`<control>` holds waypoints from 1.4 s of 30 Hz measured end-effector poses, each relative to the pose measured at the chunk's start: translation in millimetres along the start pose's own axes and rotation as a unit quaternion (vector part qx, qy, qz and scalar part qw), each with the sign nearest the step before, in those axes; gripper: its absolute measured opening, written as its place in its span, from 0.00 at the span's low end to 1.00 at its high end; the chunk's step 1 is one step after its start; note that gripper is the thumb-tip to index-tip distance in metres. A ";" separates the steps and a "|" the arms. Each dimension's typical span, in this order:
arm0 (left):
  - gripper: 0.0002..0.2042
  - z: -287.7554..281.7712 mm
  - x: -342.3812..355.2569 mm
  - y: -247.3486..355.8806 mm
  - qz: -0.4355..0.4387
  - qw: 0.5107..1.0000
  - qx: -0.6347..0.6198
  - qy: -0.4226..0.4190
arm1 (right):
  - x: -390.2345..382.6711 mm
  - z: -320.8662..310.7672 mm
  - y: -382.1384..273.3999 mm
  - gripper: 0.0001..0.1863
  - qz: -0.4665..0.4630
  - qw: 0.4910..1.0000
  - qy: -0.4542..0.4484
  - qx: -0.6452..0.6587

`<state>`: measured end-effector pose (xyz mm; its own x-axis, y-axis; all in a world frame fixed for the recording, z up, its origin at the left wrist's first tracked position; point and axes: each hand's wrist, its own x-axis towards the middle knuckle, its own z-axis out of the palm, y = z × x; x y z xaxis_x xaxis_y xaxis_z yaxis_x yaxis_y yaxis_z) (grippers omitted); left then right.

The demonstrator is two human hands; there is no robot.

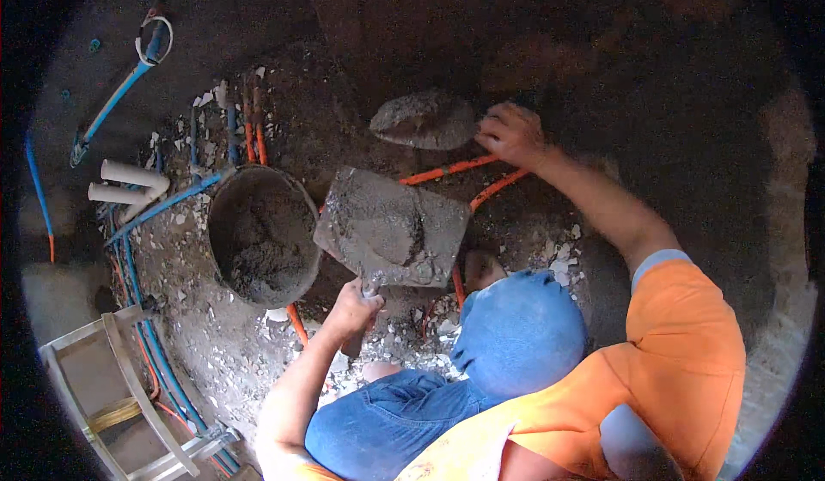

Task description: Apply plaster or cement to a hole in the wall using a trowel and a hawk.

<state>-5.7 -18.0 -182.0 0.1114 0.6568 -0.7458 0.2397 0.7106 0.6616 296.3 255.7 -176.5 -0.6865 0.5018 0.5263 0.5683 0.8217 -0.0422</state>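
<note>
My left hand (pixel 357 311) grips the handle of a square mortar board (pixel 391 228), which carries a wet grey layer of mortar. My right hand (pixel 513 135) is closed at the right end of a mortar-coated trowel (pixel 421 120), held above the board near the dark wall surface; its handle is mostly hidden by my fingers. A round bucket (pixel 262 234) with wet mortar inside stands just left of the board. Orange conduit (pixel 443 171) runs behind the board and below my right forearm.
Blue pipes (pixel 168 204), pale pipe elbows (pixel 137 185) and more conduits line the left. A wooden frame with slats (pixel 116 361) is at lower left. Rubble (pixel 215 344) lies on the ground around my bent legs. The dark wall (pixel 584 69) rises ahead.
</note>
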 end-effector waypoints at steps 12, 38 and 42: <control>0.09 4.2 13.4 -4.5 -0.006 1.000 -0.017 0.009 | 155.7 -38.8 18.9 0.23 0.123 0.929 -0.333 0.107; 0.07 4.2 -10.4 11.5 0.017 0.997 -0.025 0.065 | 145.0 -23.5 -40.2 0.18 0.101 0.950 -0.122 0.271; 0.08 5.3 -0.7 6.1 0.018 0.998 -0.047 0.043 | 100.9 -15.3 -21.6 0.17 0.092 0.949 -0.298 0.053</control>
<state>0.8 -15.5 -177.8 0.0350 0.6992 -0.7140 0.1454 0.7033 0.6959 221.7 284.4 -109.5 -0.7323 0.6773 -0.0713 0.6766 0.7116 -0.1892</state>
